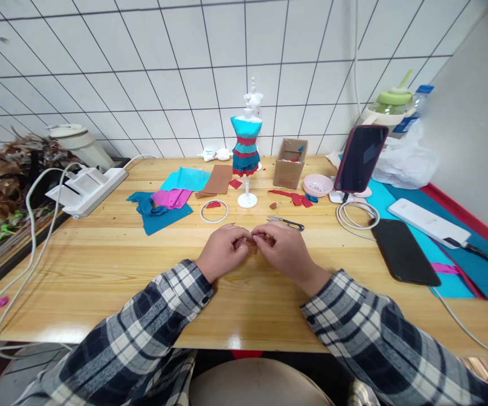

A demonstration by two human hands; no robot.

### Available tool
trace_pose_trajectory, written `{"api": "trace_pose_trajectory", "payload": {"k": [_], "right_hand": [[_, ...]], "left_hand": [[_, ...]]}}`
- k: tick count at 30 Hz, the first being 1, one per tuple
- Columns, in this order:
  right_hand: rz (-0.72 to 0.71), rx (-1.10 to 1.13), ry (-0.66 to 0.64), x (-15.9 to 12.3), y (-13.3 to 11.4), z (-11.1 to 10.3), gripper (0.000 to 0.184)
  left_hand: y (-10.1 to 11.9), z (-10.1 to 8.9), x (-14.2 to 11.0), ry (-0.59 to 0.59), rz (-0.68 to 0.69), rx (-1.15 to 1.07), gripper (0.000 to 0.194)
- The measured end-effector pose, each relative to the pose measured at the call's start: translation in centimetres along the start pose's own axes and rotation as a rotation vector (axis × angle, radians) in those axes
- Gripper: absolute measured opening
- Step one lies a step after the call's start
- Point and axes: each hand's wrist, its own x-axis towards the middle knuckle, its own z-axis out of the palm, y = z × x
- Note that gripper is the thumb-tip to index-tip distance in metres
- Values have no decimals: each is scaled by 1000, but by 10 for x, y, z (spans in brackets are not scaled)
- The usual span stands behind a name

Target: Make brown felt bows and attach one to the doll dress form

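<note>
My left hand (225, 251) and my right hand (284, 251) meet above the middle of the table, fingertips pinched together. Between them is a small brown scrap (252, 246) that looks like crepe paper, mostly hidden by the fingers. Just beyond my right hand lie small thread snips (288, 222). A white ring (214, 212) with a red scrap inside rests past my left hand. Farther back stands a white miniature dress form (247, 199) dressed in turquoise, red and dark teal ruffled layers.
Turquoise, pink, teal and brown sheets (216, 181) lie at the back left. A cardboard box (288, 173), a pink bowl (317, 185) and an upright phone (360, 160) stand back right. A black phone (407, 251) and power bank (427, 223) lie right; a white power strip (95, 192) sits left.
</note>
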Motion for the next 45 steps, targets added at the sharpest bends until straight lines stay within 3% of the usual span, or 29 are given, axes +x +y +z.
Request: {"api": "trace_pose_trajectory", "payload": {"k": [7, 14, 27, 38, 45], "right_hand": [[29, 23, -11, 1, 2, 0, 11], [92, 84, -8, 3, 2, 2, 7], [-29, 98, -58, 0, -2, 0, 16], [16, -13, -49, 0, 0, 1, 7], [84, 40, -52, 3, 0, 1, 5]], "left_hand": [[3, -4, 0, -64, -1, 23, 14], [5, -5, 2, -61, 15, 53, 22], [-7, -4, 2, -24, -47, -45, 18], [-1, -2, 2, -70, 14, 93, 20], [-2, -3, 0, -55, 37, 41, 18]]}}
